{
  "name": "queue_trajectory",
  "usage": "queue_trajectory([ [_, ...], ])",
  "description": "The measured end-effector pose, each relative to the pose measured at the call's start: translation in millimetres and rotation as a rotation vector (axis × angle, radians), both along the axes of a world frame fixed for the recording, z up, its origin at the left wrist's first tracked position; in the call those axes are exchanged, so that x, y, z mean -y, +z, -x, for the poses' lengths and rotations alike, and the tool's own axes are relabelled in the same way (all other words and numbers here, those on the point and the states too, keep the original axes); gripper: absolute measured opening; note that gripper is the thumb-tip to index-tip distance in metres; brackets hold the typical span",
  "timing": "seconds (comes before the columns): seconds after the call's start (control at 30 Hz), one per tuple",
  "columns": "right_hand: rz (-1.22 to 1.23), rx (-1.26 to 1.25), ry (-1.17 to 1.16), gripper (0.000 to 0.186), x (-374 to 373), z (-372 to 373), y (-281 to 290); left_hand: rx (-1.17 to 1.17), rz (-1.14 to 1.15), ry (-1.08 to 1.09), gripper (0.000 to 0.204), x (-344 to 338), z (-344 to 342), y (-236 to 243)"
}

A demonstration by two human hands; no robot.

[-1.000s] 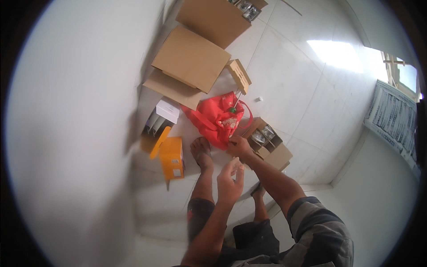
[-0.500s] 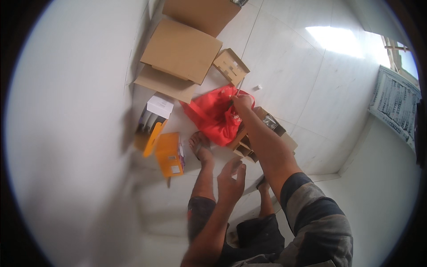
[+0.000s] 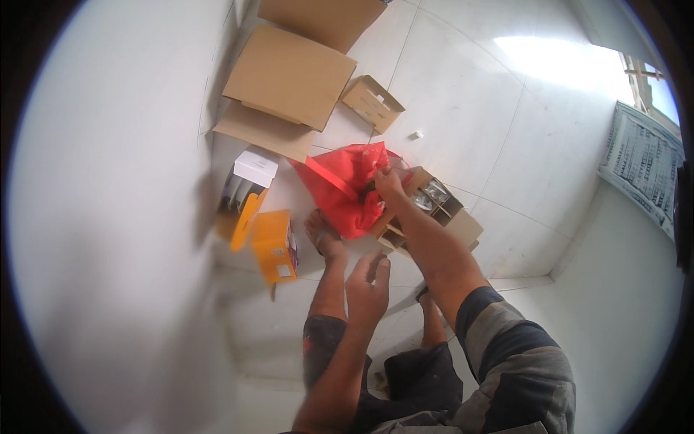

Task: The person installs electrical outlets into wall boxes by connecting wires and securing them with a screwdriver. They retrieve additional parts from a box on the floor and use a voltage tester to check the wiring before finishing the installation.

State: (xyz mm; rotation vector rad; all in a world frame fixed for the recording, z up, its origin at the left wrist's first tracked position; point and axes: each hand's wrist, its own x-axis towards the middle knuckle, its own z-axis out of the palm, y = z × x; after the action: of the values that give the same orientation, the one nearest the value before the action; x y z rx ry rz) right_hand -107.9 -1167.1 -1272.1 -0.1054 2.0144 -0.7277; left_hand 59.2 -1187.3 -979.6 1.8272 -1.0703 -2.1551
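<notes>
A red bag lies crumpled on the floor ahead of me, one strap across its left side. My right hand reaches to its upper right part, with the fingers closed on the red material at the opening; the fingertips are partly hidden. Just right of the bag, a divided cardboard box holds several clear, shiny items in its cells, partly covered by my right forearm. My left hand hangs in the air nearer to me, open, its fingers loosely bent and nothing in them.
Large brown cardboard boxes stand at the upper left. A small cardboard tray and a small white piece lie beyond the bag. Left are a white-topped box and an orange box. My foot touches the bag's near side.
My right hand has come down and slightly toward me along the bag's upper edge. The divided box shows more. My left hand has moved slightly left, and the view has shifted a little.
</notes>
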Motion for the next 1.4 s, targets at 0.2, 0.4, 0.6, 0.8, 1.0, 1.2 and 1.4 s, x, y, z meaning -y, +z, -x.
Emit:
queue_trajectory([
  [0.2,0.314,0.264,-0.125,0.02,7.2,-58.3,104.3,0.167,0.122,0.194,0.041,24.4,-19.1,2.4],
  [0.4,0.704,0.106,0.481,0.012,-3.0,-67.1,258.0,0.129,0.089,0.458,0.043,22.4,-18.4,-8.4],
  [0.6,0.83,0.108,0.773,0.026,-2.9,-57.5,284.7,0.06,-0.367,0.555,0.044,30.1,-23.9,-9.5],
  [0.8,0.981,0.139,0.87,0.026,-4.3,-57.0,296.8,0.119,-0.405,0.289,0.031,20.6,-25.6,-10.5],
  [1.0,0.743,0.27,0.727,0.022,-46.9,-49.5,300.5,0.052,-0.283,0.718,0.014,10.8,-13.8,-11.2],
  [1.2,0.678,0.219,0.257,0.028,-36.9,-16.3,311.3,-0.019,-0.316,0.737,0.017,-3.9,-17.6,-21.6],
  [1.4,0.242,0.592,0.199,0.028,48.7,4.8,251.2,-0.001,-0.165,0.625,0.022,-5.8,-14.5,-14.6],
])
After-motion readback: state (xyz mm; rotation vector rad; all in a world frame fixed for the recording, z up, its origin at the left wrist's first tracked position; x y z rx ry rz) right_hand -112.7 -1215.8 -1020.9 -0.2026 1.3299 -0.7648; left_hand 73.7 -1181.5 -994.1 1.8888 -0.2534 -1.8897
